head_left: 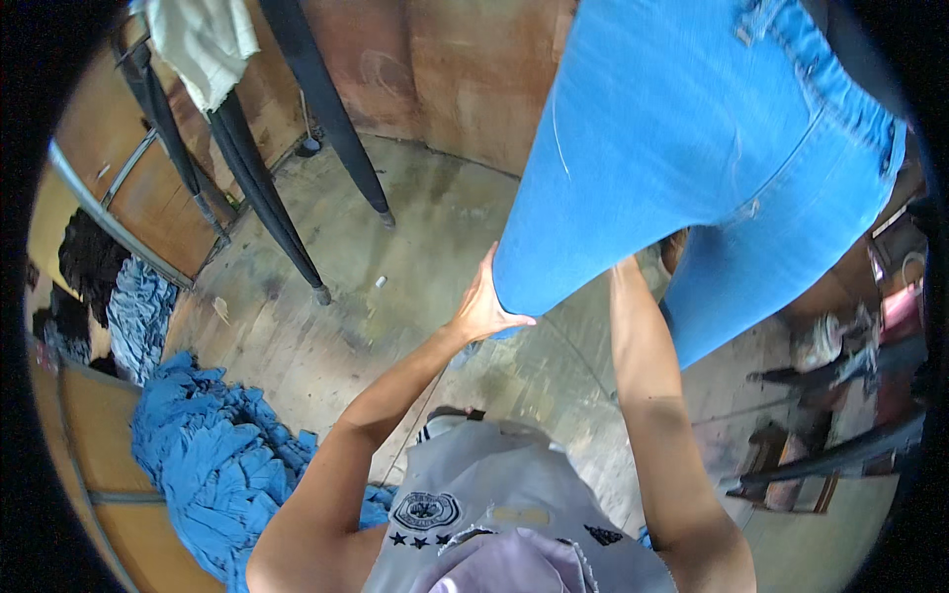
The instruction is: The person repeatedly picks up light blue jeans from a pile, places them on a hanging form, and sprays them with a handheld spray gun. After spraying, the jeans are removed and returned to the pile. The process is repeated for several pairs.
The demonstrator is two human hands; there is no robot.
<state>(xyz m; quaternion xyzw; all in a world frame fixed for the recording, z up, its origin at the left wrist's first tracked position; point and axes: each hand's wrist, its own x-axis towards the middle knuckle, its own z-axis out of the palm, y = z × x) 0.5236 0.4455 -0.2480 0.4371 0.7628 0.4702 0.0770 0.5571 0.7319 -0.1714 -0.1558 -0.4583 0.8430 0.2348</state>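
Observation:
A pair of light blue jeans (pixel 672 128) with a gathered waistband hangs upper right, its legs spread and filled out as if over a form; what is inside is hidden. My left hand (pixel 484 304) is closed on the lower end of the nearer-left leg, thumb across the front and fingers along the outer edge. Between the two legs rises my right forearm; my right hand (pixel 623 271) goes behind that same leg, where its fingers are hidden.
A large heap of blue garments (pixel 222 455) lies on the floor at left, with a paler blue pile (pixel 141 311) beyond it. Dark tapering leg-shaped forms (pixel 262 188) hang or stand at upper left, a cream cloth (pixel 203 44) over one. A dark bar (pixel 830 457) juts in at right.

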